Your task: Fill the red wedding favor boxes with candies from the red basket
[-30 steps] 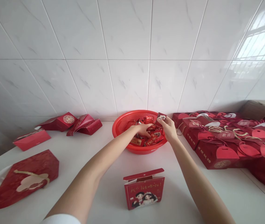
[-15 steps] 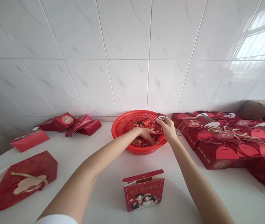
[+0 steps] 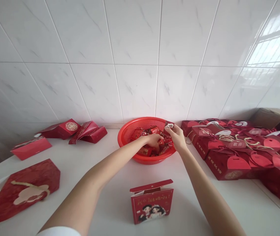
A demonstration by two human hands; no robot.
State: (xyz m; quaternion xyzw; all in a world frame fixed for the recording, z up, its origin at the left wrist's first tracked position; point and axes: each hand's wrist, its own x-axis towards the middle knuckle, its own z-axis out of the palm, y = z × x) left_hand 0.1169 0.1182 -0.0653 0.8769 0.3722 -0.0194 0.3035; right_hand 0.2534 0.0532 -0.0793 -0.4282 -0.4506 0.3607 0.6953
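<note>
Small dark-red packet [image 3: 169, 126] with a pale label, seen in the head view pinched between thumb and fingers of the right hand [image 3: 178, 136], just beyond those fingertips and a little to their left, near the far right rim of the red basket [image 3: 123, 136]; cannot tell whether touching it. Left of the right fingers and lower, inside the basket, the left hand [image 3: 153, 140], fingers bent down among loose red-wrapped packets [image 3: 154, 130]; cannot tell whether pinching one or only resting on the heap. To handle these well, pinch lightly at one edge with the right fingers, sparing the wrapper; with the left, part the heap by fingertip, close on one wrapper from both sides, and lift straight up rather than drag across its neighbours. Pointing up and leftward out of the right fingers, label towards the camera; long axis uncertain, with the lower part covered by the fingers. Around the left fingers, wrappers at mixed angles. Much nearer the body than either set of fingers, an upright red box [image 3: 152, 203] with a gap at its top, on the counter [image 3: 110, 209], long axis roughly left to right. Right of the right fingers, grouped red boxes [image 3: 228, 162].
</note>
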